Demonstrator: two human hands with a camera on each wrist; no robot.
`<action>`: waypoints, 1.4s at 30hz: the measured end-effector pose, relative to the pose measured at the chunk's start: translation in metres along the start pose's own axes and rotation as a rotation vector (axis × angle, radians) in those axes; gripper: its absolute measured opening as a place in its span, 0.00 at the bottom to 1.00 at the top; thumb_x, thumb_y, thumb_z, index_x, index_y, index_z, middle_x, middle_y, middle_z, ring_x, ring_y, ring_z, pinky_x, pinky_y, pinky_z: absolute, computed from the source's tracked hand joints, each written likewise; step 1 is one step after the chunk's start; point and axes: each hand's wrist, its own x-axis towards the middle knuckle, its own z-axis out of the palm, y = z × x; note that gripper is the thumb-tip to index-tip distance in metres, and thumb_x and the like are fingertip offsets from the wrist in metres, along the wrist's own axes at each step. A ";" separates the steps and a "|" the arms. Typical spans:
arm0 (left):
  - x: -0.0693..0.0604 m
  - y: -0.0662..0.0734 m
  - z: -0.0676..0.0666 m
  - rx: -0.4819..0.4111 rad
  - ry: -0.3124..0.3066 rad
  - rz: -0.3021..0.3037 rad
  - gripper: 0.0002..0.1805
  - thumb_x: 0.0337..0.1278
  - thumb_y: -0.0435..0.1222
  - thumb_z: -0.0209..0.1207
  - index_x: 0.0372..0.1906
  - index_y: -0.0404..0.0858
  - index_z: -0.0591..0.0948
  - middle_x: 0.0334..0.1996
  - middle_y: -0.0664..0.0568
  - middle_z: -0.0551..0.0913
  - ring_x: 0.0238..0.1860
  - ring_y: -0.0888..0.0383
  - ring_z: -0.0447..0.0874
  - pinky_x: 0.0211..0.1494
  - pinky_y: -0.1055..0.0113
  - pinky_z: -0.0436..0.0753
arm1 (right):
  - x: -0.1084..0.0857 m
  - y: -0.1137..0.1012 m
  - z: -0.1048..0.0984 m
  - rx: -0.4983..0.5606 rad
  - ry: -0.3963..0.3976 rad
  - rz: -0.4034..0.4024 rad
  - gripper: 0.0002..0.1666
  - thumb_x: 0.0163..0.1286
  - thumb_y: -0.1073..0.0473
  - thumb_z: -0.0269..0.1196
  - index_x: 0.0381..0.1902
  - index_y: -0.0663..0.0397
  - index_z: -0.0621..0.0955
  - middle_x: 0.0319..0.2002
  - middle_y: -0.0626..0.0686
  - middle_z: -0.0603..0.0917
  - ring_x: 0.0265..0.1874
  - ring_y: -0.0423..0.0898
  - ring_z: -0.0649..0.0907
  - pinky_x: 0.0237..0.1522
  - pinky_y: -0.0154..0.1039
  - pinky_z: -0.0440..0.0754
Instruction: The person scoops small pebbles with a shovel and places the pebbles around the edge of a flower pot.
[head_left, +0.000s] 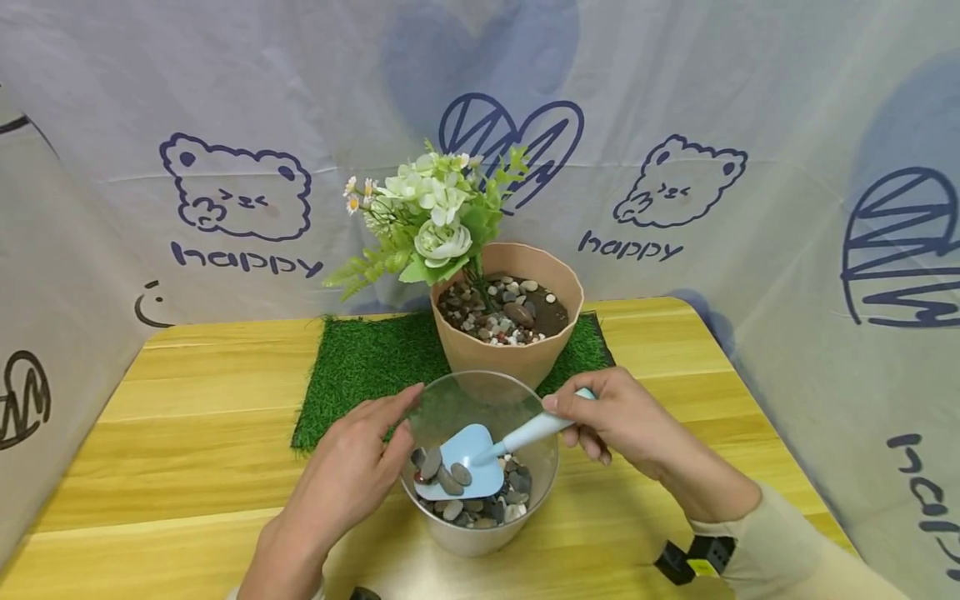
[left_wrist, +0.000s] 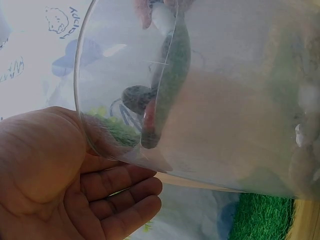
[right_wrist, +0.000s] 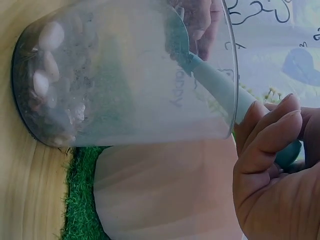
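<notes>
A clear container (head_left: 542,475) with pebbles at its bottom stands near the table's front. The right hand (head_left: 611,417) grips the handle of a light blue scoop (head_left: 480,479), whose blade lies inside the container's mouth with several grey stones (head_left: 431,463) on it. In the right wrist view, fingers curl round the handle (right_wrist: 220,87). The left hand (head_left: 352,467) rests against the container's left rim, fingers fairly straight; in the left wrist view the hand (left_wrist: 85,185) lies beside the clear wall (left_wrist: 225,125).
Behind the container a peach flowerpot (head_left: 510,358) holds soil, pebbles and white-green flowers (head_left: 442,242). It stands on a green grass mat (head_left: 367,358) on the wooden table (head_left: 187,433). A printed cloth (head_left: 337,100) hangs around the back and sides.
</notes>
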 end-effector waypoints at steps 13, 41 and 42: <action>0.000 0.001 0.000 -0.001 0.002 -0.008 0.25 0.76 0.38 0.56 0.74 0.45 0.78 0.65 0.48 0.85 0.65 0.45 0.84 0.64 0.44 0.85 | -0.010 -0.010 -0.020 0.051 0.113 -0.025 0.17 0.78 0.55 0.65 0.34 0.64 0.85 0.16 0.50 0.83 0.09 0.37 0.73 0.11 0.32 0.72; 0.002 0.000 0.000 -0.016 -0.010 -0.008 0.25 0.76 0.37 0.57 0.74 0.45 0.78 0.66 0.48 0.84 0.62 0.47 0.85 0.62 0.45 0.85 | 0.050 -0.055 -0.109 -0.005 0.627 -0.052 0.23 0.79 0.51 0.63 0.51 0.70 0.83 0.17 0.45 0.82 0.12 0.36 0.75 0.14 0.32 0.79; 0.002 0.001 0.000 -0.016 -0.011 -0.009 0.25 0.76 0.37 0.56 0.74 0.46 0.77 0.66 0.48 0.84 0.62 0.47 0.85 0.62 0.45 0.85 | 0.053 -0.056 -0.107 -0.034 0.647 -0.049 0.24 0.79 0.50 0.62 0.51 0.70 0.83 0.17 0.45 0.82 0.12 0.36 0.75 0.15 0.32 0.79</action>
